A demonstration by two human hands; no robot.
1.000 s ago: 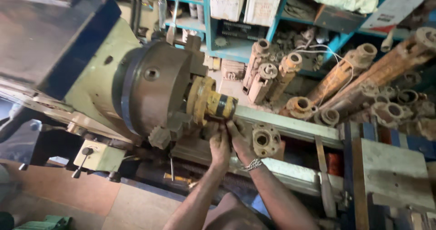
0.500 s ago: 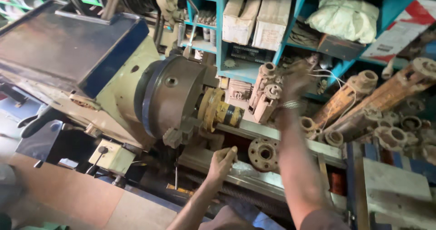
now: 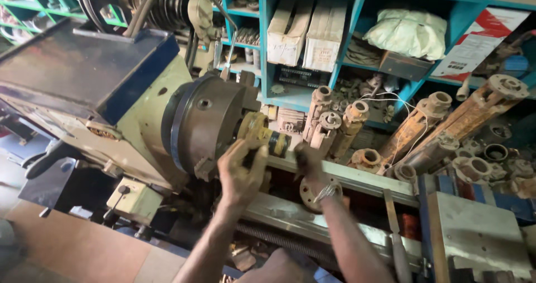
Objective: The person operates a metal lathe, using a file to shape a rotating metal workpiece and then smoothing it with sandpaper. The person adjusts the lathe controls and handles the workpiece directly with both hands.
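Standing largest in view, lathe with dark round chuck, unchanged in place. Yellow workpiece juts from the chuck's jaws, over the lathe bed. Left hand, half a second ago low and open beneath the chuck, now raised and closed around the workpiece's near side. Right hand, earlier up at the shelf parts, now down beside the workpiece's black end; blurred, grip cannot be told. Fingertips hidden.
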